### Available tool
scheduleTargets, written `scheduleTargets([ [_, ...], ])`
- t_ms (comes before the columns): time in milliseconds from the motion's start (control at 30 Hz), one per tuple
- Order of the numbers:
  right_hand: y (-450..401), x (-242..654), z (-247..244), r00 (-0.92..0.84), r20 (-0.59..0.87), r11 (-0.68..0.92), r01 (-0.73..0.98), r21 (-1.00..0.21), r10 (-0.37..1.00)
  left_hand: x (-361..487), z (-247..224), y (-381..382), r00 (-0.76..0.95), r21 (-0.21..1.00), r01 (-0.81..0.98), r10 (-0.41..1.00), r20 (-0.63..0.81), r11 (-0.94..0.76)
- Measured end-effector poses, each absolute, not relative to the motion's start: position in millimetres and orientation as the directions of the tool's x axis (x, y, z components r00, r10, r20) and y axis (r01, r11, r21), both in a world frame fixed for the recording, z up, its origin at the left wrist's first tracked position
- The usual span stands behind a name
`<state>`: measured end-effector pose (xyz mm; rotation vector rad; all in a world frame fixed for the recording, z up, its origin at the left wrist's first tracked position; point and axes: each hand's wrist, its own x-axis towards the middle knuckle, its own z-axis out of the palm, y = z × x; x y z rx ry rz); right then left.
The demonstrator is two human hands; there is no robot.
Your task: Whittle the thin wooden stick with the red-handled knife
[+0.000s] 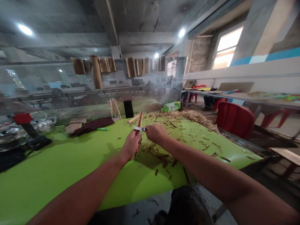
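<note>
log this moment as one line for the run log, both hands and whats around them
left hand: grips wooden stick | right hand: holds small knife at stick | around: wood shavings on green table

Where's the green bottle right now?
In the head view, the green bottle lies on its side at the far edge of the green table, just behind the pile of wood shavings, near the right end of the perforated metal screen.

red chair (235, 120) at right, green bottle (172, 107) lying down (perforated screen (145, 84) behind)
</note>
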<state>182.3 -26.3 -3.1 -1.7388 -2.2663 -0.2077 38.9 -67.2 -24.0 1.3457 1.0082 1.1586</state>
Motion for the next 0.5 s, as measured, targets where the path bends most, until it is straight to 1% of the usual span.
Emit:
scheduleTargets([
  [133,-27,181,-3,-0.238,0.306,0.257,0.966,-0.024,0.922,40,-25,-66,0.144,0.992,0.051,0.984,0.103,-0.112],
  [333,-18,189,-2,-0.216,0.328,0.244,0.969,-0.044,0.919,41,-25,-66,0.133,0.988,0.070,0.983,0.129,-0.139],
  [400,-10,197,-2,-0.155,0.313,0.189,0.979,-0.080,0.937,42,-26,-71,0.141,0.991,0.077,0.985,0.102,-0.114],
  [500,7,213,-4,-0.044,0.286,0.086,0.987,-0.135,0.957,47,-25,-83,0.178,0.993,0.116,0.984,0.009,-0.030],
])
